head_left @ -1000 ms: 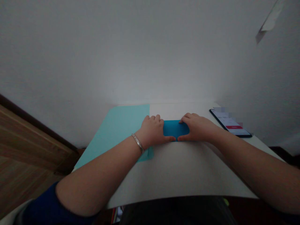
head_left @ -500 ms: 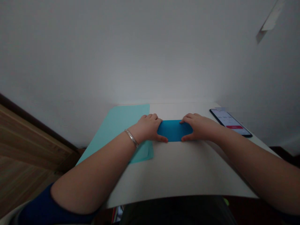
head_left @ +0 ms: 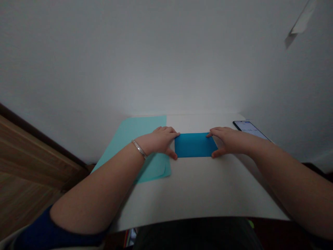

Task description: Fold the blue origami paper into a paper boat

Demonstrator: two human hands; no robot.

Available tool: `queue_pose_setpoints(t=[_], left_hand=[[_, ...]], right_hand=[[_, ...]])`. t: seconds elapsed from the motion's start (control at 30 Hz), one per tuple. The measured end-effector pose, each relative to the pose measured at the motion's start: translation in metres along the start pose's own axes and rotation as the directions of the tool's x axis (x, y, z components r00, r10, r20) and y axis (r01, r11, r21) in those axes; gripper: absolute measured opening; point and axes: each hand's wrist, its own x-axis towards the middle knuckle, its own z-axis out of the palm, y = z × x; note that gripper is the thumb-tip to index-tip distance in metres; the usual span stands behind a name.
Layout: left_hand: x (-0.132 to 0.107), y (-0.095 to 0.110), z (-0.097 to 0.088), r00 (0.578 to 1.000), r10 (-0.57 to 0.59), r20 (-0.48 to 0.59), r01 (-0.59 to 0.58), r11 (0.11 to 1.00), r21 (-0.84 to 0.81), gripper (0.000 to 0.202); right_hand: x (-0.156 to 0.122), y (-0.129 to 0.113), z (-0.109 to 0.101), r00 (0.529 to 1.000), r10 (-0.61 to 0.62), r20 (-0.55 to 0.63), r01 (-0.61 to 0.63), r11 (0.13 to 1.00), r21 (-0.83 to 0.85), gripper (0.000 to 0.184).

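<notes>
A blue rectangle of paper [head_left: 194, 145] lies flat on the white table, its long side running left to right. At its left end is my left hand [head_left: 162, 140], thumb and fingers spread apart and touching the corners. My right hand [head_left: 227, 140] spans the right end in the same way, fingertips on the far edge and thumb at the near corner. Neither hand is closed around the paper. Beneath my left hand and wrist lie light teal sheets [head_left: 145, 125], partly covered by the forearm.
The white table [head_left: 203, 191] stands against a grey-white wall [head_left: 166, 62]. A phone [head_left: 251, 129] with a lit screen lies at the right edge, partly behind my right forearm. Wooden furniture [head_left: 31, 166] is at the left. A pale paper piece [head_left: 303, 22] hangs on the wall.
Both hands have slid outward along the blue paper, left hand to the left and right hand to the right, uncovering more of it. My right forearm now hides more of the phone.
</notes>
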Motion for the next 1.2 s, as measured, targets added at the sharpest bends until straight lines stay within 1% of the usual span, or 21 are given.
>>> queue_pose_setpoints(t=[0.17, 0.23, 0.33, 0.4, 0.5, 0.57, 0.6, 0.67, 0.83, 0.9, 0.97, 1.03, 1.07, 1.13, 1.2], left_hand=[[0.000, -0.001, 0.000, 1.000, -0.002, 0.013, 0.002, 1.000, 0.016, 0.085], [-0.001, 0.000, 0.000, 1.000, -0.011, 0.014, 0.011, 1.000, 0.009, 0.088], [-0.002, 0.005, 0.000, 1.000, -0.017, 0.008, 0.017, 1.000, -0.005, 0.099], [-0.003, 0.010, 0.001, 0.999, -0.030, -0.010, 0.030, 1.000, 0.008, 0.099], [-0.003, 0.015, 0.003, 0.998, -0.055, -0.043, 0.056, 0.998, 0.023, 0.098], [-0.002, 0.016, 0.004, 0.995, -0.052, -0.085, 0.055, 0.998, 0.043, 0.097], [-0.002, 0.017, 0.004, 0.993, -0.048, -0.108, 0.054, 0.997, 0.055, 0.096], [-0.003, 0.020, 0.003, 0.988, -0.043, -0.147, 0.056, 0.995, 0.085, 0.091], [-0.004, 0.028, -0.007, 0.976, -0.001, -0.216, 0.047, 0.977, 0.206, 0.069], [-0.003, 0.029, -0.008, 0.969, 0.058, -0.240, -0.002, 0.974, 0.227, 0.066], [-0.001, 0.030, -0.008, 0.956, 0.149, -0.251, -0.093, 0.971, 0.221, 0.066], [0.002, 0.030, -0.007, 0.943, 0.218, -0.249, -0.168, 0.963, 0.210, 0.056], [0.003, 0.030, -0.007, 0.941, 0.232, -0.245, -0.182, 0.961, 0.210, 0.048], [0.005, 0.032, -0.007, 0.946, 0.219, -0.238, -0.164, 0.959, 0.229, 0.032], [0.006, 0.034, -0.006, 0.949, 0.199, -0.245, -0.136, 0.958, 0.254, 0.027]], right_hand=[[-0.001, 0.008, 0.002, 0.999, -0.038, -0.026, 0.038, 0.999, -0.017, 0.074], [-0.001, 0.009, 0.002, 0.998, -0.057, -0.029, 0.057, 0.998, -0.003, 0.074], [-0.001, 0.004, 0.002, 0.996, -0.073, -0.041, 0.074, 0.997, 0.012, 0.076], [-0.001, -0.005, 0.001, 0.993, -0.100, -0.068, 0.101, 0.995, 0.015, 0.075], [0.000, -0.022, 0.000, 0.965, -0.229, -0.127, 0.230, 0.973, -0.010, 0.061], [0.001, -0.034, -0.001, 0.929, -0.333, -0.162, 0.331, 0.943, -0.037, 0.051], [0.002, -0.038, -0.001, 0.914, -0.366, -0.174, 0.365, 0.930, -0.040, 0.043], [0.003, -0.046, -0.001, 0.902, -0.390, -0.185, 0.389, 0.920, -0.044, 0.033], [0.001, -0.058, -0.001, 0.878, -0.410, -0.247, 0.392, 0.912, -0.121, 0.023], [0.001, -0.061, -0.001, 0.861, -0.428, -0.273, 0.395, 0.903, -0.170, 0.019], [0.001, -0.063, 0.000, 0.837, -0.454, -0.304, 0.402, 0.889, -0.221, 0.016], [0.002, -0.064, 0.002, 0.803, -0.487, -0.342, 0.414, 0.870, -0.268, 0.016], [0.002, -0.065, 0.002, 0.786, -0.500, -0.364, 0.416, 0.863, -0.289, 0.017], [0.003, -0.067, 0.002, 0.768, -0.492, -0.411, 0.387, 0.867, -0.315, 0.019], [0.003, -0.069, 0.001, 0.774, -0.435, -0.460, 0.318, 0.895, -0.312, 0.018]])
